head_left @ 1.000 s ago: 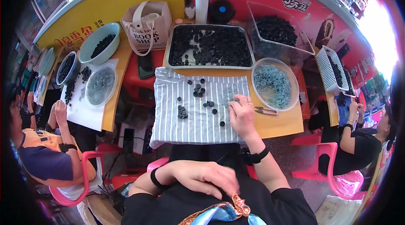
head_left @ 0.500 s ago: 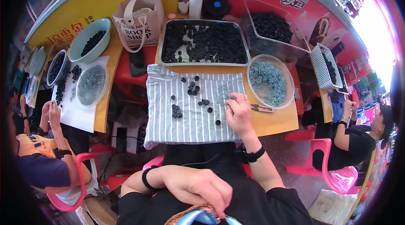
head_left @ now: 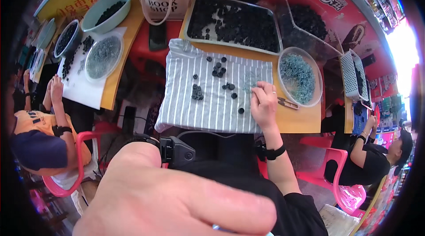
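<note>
My left hand (head_left: 164, 196) is raised close to the camera, large at the bottom. One finger points right; the other fingertips are out of sight, so any hold is hidden. On a grey-and-white striped cloth (head_left: 195, 116), my right hand (head_left: 264, 105) rests with its fingers bent and close together. Its fingertips are at a small heap of clear, thin pieces (head_left: 250, 81); whether they pinch one cannot be made out. Small black round parts (head_left: 219, 70) lie in loose groups to the left of it. Beside the hand is a small snips-like tool (head_left: 288, 103).
Behind the cloth stands a metal tray (head_left: 234, 45) of black parts. Right are a round tub (head_left: 283, 76) of clear pieces and a clear bin (head_left: 314, 43). A canvas bag (head_left: 170, 3) stands at the back. Co-workers sit at left (head_left: 40, 143) and right (head_left: 367, 152).
My left hand has risen from my chest toward the camera and now looks much larger. The whole view has shifted and tilted. My right hand stays at the clear pieces.
</note>
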A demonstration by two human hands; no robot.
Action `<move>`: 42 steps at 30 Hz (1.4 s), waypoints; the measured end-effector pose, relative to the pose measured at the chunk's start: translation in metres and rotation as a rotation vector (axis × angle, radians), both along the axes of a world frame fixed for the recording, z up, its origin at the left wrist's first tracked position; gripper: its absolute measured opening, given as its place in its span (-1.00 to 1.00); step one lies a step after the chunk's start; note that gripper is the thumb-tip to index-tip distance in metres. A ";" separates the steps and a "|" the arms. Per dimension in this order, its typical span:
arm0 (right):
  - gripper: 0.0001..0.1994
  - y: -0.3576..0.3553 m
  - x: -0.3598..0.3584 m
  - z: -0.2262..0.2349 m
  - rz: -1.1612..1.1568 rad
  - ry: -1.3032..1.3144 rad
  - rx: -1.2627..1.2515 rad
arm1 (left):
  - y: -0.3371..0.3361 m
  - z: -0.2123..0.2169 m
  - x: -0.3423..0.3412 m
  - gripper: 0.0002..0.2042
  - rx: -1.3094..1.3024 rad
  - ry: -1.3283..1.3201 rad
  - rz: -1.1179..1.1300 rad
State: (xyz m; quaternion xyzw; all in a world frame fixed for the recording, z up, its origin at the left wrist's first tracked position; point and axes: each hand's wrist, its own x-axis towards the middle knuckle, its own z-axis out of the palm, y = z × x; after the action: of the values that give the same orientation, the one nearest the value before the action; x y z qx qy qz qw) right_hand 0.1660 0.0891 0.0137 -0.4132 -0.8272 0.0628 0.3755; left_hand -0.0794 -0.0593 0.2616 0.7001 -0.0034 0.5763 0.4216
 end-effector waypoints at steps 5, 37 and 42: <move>-0.83 -0.004 0.003 0.002 -0.017 -0.006 0.004 | 0.006 0.013 0.004 -0.73 0.034 -0.066 -0.079; -0.83 -0.001 0.004 0.005 -0.051 -0.080 0.002 | -0.016 -0.002 0.012 -0.74 0.058 -0.413 0.177; -0.83 -0.003 -0.001 0.003 -0.009 -0.016 0.004 | 0.019 0.007 0.008 -0.71 0.031 -0.475 0.314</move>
State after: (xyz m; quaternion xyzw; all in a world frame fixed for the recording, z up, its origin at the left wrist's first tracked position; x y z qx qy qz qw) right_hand 0.1645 0.0861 0.0170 -0.4166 -0.8286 0.0564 0.3697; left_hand -0.0715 -0.0399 0.2691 0.5437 -0.0023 0.7823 0.3039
